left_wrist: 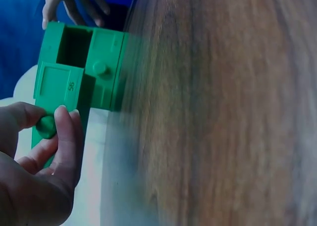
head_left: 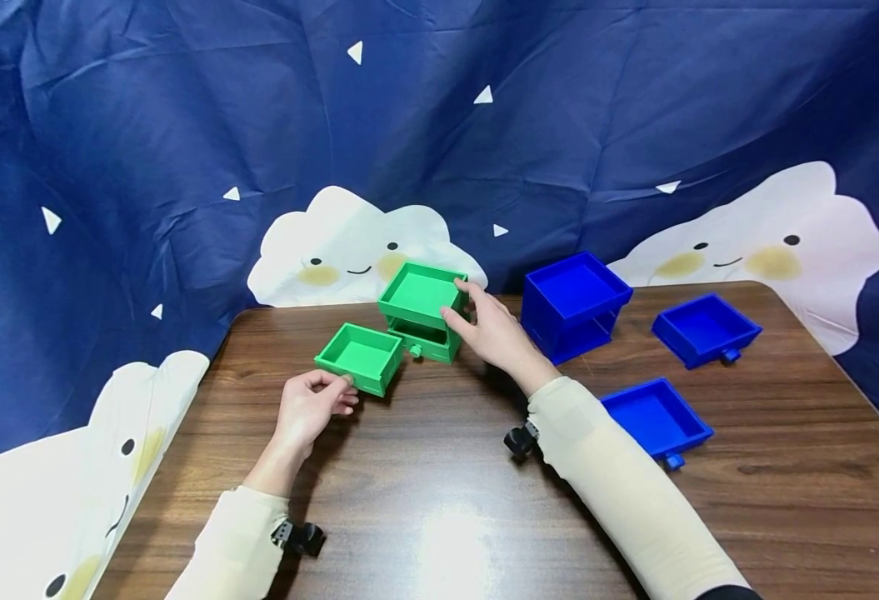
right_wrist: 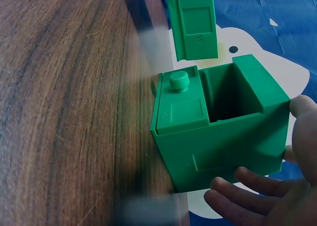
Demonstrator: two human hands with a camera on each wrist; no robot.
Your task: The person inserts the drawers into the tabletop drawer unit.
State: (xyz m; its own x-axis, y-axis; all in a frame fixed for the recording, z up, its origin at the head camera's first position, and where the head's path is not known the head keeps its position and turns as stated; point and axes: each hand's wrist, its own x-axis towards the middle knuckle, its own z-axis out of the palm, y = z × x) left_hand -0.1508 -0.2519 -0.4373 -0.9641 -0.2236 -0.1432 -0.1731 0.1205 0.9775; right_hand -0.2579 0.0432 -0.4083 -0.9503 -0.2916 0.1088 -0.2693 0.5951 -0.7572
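My left hand point(head_left: 307, 408) pinches the round knob point(left_wrist: 46, 127) of a green drawer point(head_left: 364, 354) between thumb and fingers. The drawer is raised, its hollow facing up, left of and in front of a small green cabinet point(head_left: 422, 292). That cabinet has an uncovered upper slot point(right_wrist: 228, 94) and a lower drawer point(right_wrist: 183, 107) pushed in, its knob facing out. My right hand point(head_left: 499, 333) rests against the cabinet's right side with fingers extended, thumb and index finger at the top rim.
A blue cabinet point(head_left: 577, 287) with its front uncovered stands right of the green one. Two blue drawers lie apart from it: one point(head_left: 709, 327) farther right, the other point(head_left: 656, 417) nearer, partly behind the right sleeve point(head_left: 619, 475). A cloud-patterned blue cloth point(head_left: 439, 108) hangs behind the wooden table point(head_left: 424, 483).
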